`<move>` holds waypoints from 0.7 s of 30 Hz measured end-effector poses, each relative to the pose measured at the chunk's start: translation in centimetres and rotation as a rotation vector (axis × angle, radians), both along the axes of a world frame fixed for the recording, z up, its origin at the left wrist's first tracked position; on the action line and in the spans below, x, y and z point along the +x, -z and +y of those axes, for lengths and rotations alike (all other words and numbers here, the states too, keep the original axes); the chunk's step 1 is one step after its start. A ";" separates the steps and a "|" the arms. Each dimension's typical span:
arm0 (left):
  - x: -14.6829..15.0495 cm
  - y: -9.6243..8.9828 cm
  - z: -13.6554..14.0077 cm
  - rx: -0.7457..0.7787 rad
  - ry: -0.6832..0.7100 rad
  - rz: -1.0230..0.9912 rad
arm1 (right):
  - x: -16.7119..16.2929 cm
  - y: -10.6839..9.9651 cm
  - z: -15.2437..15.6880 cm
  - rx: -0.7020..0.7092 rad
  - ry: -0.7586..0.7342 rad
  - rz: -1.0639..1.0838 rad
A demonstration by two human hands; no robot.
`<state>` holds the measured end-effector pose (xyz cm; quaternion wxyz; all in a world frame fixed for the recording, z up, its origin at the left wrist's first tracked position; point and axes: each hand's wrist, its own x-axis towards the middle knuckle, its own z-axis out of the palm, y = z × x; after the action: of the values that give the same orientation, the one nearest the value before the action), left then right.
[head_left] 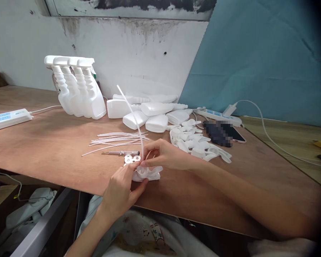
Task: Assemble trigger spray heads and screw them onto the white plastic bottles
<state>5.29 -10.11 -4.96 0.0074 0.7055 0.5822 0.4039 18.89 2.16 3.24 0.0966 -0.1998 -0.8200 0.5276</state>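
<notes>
Near the table's front edge, a white spray trigger head [153, 174] lies on its side in my left hand [121, 185], whose fingers and thumb are closed around it. My right hand [163, 155] pinches the lower end of a thin white dip tube [133, 116], right at the opening of the spray head. The tube stands up and leans to the left; my fingers hide where its end meets the head. White ring washers [132, 159] lie just beyond my left fingertips. A screwdriver [121, 152] with a clear handle rests behind them.
Several loose tubes [115, 138] lie behind the screwdriver. White bottles [156, 121] lie in a heap farther back, and assembled spray bottles [95, 101] stand at the left. Loose trigger heads [195, 141] are piled at the right, beside a phone [237, 134]. Power strips [10, 117] flank the table.
</notes>
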 end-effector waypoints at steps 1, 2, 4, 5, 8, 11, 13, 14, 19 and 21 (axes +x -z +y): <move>0.0 0.0 0.0 0.005 -0.001 0.002 | 0.0 0.0 0.0 0.020 0.000 0.003; 0.0 0.0 0.0 0.009 0.000 0.004 | 0.0 0.0 0.0 0.031 -0.001 0.001; -0.1 0.1 0.0 0.009 -0.001 0.006 | 0.1 -0.1 0.0 0.050 -0.002 -0.016; -0.1 0.1 0.0 0.005 0.000 0.004 | 0.1 -0.1 0.0 0.064 0.001 -0.023; -0.1 0.3 0.0 -0.017 0.003 -0.004 | 0.2 -0.3 -0.3 0.131 0.003 -0.034; -0.2 0.3 -0.1 -0.031 0.007 -0.011 | 0.4 -0.4 -1.0 0.222 0.012 -0.053; -0.2 0.3 -0.1 -0.037 0.014 -0.020 | 0.4 -0.6 -1.6 0.301 0.040 -0.086; -0.2 0.3 -0.1 -0.041 0.018 -0.025 | 0.4 -0.7 -1.8 0.345 0.057 -0.102; -0.2 0.5 0.1 -0.039 0.019 -0.020 | 0.2 -0.9 -2.6 0.545 0.105 -0.127; -0.2 0.6 0.2 -0.031 0.011 -0.015 | 0.2 -0.8 -2.7 0.595 0.115 -0.121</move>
<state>5.14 -9.95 -5.56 0.0248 0.7056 0.5844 0.4000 19.05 -0.55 4.08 0.1318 -0.2399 -0.9301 0.2451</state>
